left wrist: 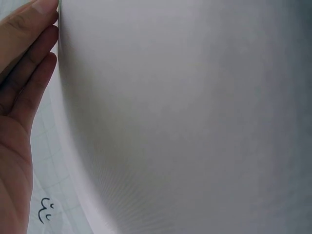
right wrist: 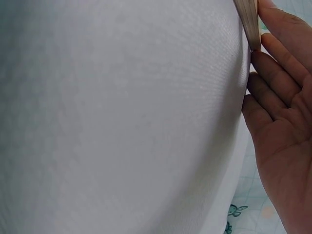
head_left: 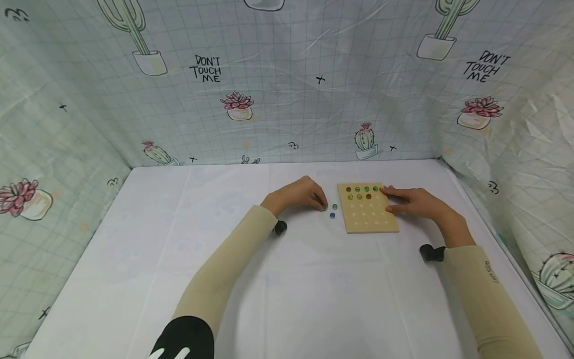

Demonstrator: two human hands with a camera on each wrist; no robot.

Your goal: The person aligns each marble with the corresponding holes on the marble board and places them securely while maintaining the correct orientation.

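In the head view a square wooden board point(head_left: 369, 219) with rows of shallow hollows lies flat on the table. Green and brown glass marbles point(head_left: 366, 189) sit in its two far rows. My left hand point(head_left: 298, 194) is left of the board, its fingertips pinching a green marble point(head_left: 325, 209) at the tabletop. Close by lie another green marble point(head_left: 335, 206) and a blue marble point(head_left: 332, 215). My right hand point(head_left: 417, 203) touches the board's right edge with thumb and fingers extended. In the right wrist view the board's side point(right wrist: 250, 24) shows beside the fingertips.
A white cloth covers the table point(head_left: 314, 299). Patterned fabric point(head_left: 287, 89) with cactus drawings hangs behind and along both sides. A small black wrist camera point(head_left: 280, 228) is on the left wrist, and another black camera point(head_left: 432, 253) on the right.
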